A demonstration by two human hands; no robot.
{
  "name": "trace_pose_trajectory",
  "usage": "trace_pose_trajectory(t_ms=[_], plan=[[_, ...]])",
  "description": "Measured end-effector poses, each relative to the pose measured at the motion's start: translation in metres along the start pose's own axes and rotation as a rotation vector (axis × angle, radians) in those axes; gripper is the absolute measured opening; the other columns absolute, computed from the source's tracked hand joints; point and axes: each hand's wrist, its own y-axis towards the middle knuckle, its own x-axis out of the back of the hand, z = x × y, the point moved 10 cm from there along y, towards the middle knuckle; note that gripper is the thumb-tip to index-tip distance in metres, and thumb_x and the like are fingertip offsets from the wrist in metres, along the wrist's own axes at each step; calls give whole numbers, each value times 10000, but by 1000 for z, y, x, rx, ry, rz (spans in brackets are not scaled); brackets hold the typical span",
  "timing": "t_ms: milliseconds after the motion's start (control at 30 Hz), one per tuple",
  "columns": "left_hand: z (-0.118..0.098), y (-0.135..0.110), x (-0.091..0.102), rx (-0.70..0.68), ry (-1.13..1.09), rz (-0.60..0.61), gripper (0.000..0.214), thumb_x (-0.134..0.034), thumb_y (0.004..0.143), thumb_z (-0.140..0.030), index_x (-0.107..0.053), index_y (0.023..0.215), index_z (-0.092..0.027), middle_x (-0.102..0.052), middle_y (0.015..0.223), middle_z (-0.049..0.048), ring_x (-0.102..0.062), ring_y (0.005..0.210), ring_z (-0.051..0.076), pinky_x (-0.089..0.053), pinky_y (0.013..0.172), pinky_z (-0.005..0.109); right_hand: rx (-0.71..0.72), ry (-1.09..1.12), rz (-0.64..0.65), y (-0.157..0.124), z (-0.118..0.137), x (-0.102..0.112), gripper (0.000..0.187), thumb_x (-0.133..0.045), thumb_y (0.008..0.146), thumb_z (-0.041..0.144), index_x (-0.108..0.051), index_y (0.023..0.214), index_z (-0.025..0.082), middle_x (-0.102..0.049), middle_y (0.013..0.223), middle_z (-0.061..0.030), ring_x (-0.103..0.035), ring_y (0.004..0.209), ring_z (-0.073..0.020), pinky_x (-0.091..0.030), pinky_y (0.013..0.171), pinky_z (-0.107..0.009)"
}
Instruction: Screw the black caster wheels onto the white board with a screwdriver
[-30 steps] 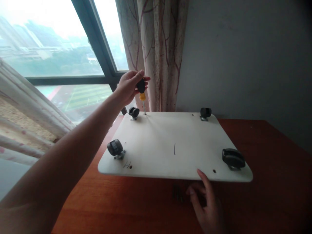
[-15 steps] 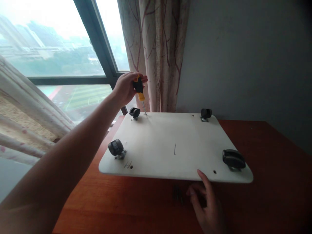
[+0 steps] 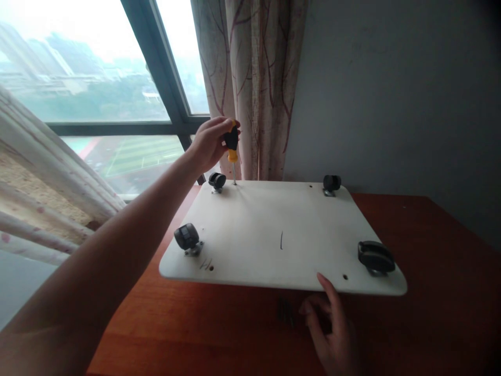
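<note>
The left hand [image 3: 211, 143] is clenching the screwdriver [image 3: 232, 146] upright at the board's [image 3: 282, 219] far-left corner while the right hand [image 3: 332, 334], loosely spread, is barely steadying the near edge, risking the tip slipping.

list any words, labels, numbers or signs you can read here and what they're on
No readable words, brands or numbers.
White board: short pen stroke near its middle, like "|".
Scribble by its front left hole: too small to read.
Screwdriver: no print visible.
</note>
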Motion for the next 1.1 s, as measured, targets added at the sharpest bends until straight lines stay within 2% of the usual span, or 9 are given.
trace_pose_trajectory(t_ms=[167,267,367,500,633,733,867,1000,1100], plan=[[1,-1,5,-22,3,-51,245,-760,771,-235,-527,844,-234,-696,901,28,-696,824,169,-580,755,311,-12,-15,9,-1,-1,-1,505,-531,986,339,-422,1446,162,-753,831,-58,-754,742,-166,-605,701,-227],[3,1,5,-17,-31,-51,144,-674,842,-315,-561,833,-227,-652,802,24,-657,725,145,-575,727,296,-23,-11,5,-1,-2,0,504,-522,991,346,-418,1446,157,-752,840,-64,-752,744,-167,-606,706,-233],[4,3,2,11,-87,-19,169,-573,878,-350,-621,840,-192,-649,817,56,-662,762,162,-579,731,300,-13,-7,10,0,0,-1,502,-522,992,326,-412,1450,152,-752,834,-62,-754,755,-164,-603,705,-223],[4,2,7,-5,-39,-41,149,-705,805,-266,-583,854,-196,-671,891,50,-696,870,179,-572,767,308,10,11,4,0,3,-1,496,-526,989,306,-418,1449,154,-748,803,-46,-751,733,-155,-597,680,-202],[6,1,10,-31,14,-74,321,-808,749,-291,-520,879,-229,-680,894,20,-676,739,140,-572,732,305,-31,27,-6,-1,-2,0,498,-524,993,349,-440,1442,152,-745,814,-56,-750,738,-167,-608,683,-226],[8,3,12,-21,-5,-104,232,-718,813,-378,-556,873,-223,-664,816,23,-622,649,122,-560,663,273,-16,31,20,-1,-2,-3,507,-516,997,343,-421,1453,142,-742,807,-61,-750,730,-171,-612,676,-233],[11,4,11,30,-53,-67,226,-542,882,-396,-636,884,-190,-678,881,74,-647,722,164,-564,662,303,-15,27,13,-1,-3,-1,504,-532,987,340,-442,1442,143,-744,791,-54,-749,704,-170,-609,663,-229],[8,2,13,12,13,-54,146,-681,829,-315,-593,855,-201,-685,930,58,-682,858,179,-563,723,294,-45,20,18,-1,-5,-1,511,-532,989,348,-436,1447,143,-753,829,-71,-760,753,-180,-613,686,-234],[4,1,16,-29,50,-99,276,-770,769,-232,-520,886,-221,-697,953,41,-699,871,180,-566,773,316,-40,13,28,-2,-6,-2,519,-536,990,355,-432,1452,142,-758,849,-79,-763,761,-183,-616,694,-236]])
